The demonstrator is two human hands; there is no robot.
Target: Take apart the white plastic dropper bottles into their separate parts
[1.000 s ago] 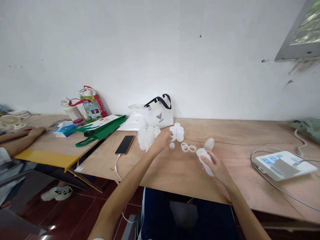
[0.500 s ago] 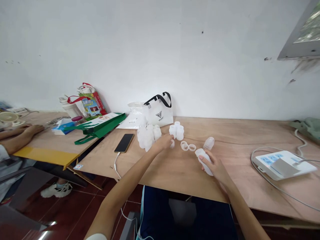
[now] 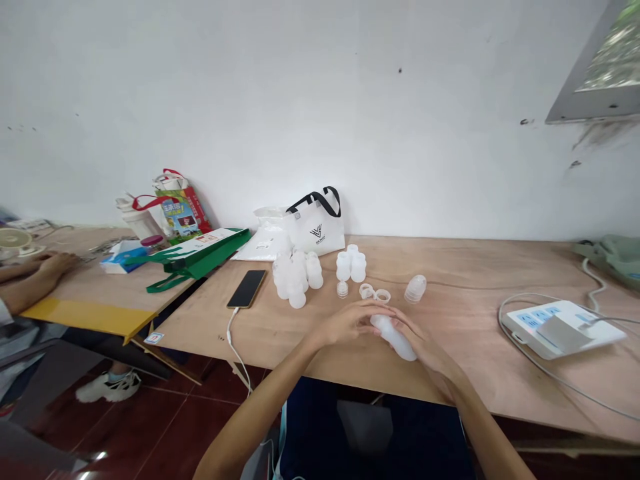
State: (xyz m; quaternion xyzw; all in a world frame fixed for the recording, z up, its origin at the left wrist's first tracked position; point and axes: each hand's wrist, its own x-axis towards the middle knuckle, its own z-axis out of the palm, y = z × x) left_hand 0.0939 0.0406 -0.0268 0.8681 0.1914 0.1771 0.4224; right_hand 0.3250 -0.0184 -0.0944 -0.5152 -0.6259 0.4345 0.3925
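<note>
A frosted white plastic bottle (image 3: 397, 341) lies tilted in my right hand (image 3: 423, 343), whose fingers wrap round its side above the table's front part. My left hand (image 3: 347, 324) meets the bottle's upper end with fingers closed; whatever is between them is hidden. Just beyond my hands are several clear plastic rings (image 3: 383, 295), a small ribbed clear piece (image 3: 342, 289) and a clear domed cover (image 3: 415, 289). Farther back stand a small group of white bottle-like pieces (image 3: 351, 265) and, to the left, a cluster of translucent domed covers (image 3: 296, 277).
A phone (image 3: 247, 289) on a charging cable lies at left, before a white bag (image 3: 317, 230). A green bag (image 3: 203, 257) bridges toward the neighbouring table, where another person's hands (image 3: 55, 263) rest. At right sits a white box (image 3: 563, 327) with trailing cables.
My left hand has moved from the small ribbed piece, back and right to the bottle's upper end. My right hand has brought the bottle slightly left.
</note>
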